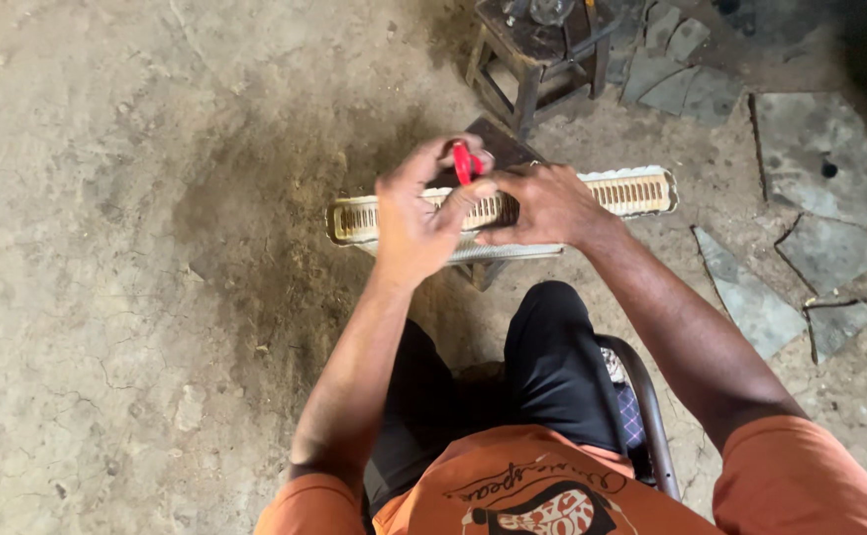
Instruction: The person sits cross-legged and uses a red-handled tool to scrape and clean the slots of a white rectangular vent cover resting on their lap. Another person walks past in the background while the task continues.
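From the head camera, the left hand (415, 220) had its grip clamped on a small red tool (464, 163), held over a long finned metal core (631, 192) that lay across a low support above the dirt floor (106, 248). The right hand (544, 206) pressed down on the core's top edge, its grip closed on it, with a wooden stool (540, 50) just beyond.

Soft, even daylight is falling across the concrete floor (106, 248), leaving it pale and slightly washed out at the left, while the top right corner is sinking into deep shadow. No hard shadows or glare are showing, only a dim patch under the wooden stool (542, 50). The wide lens is bending the edges, and fine detail is looking smeared throughout.
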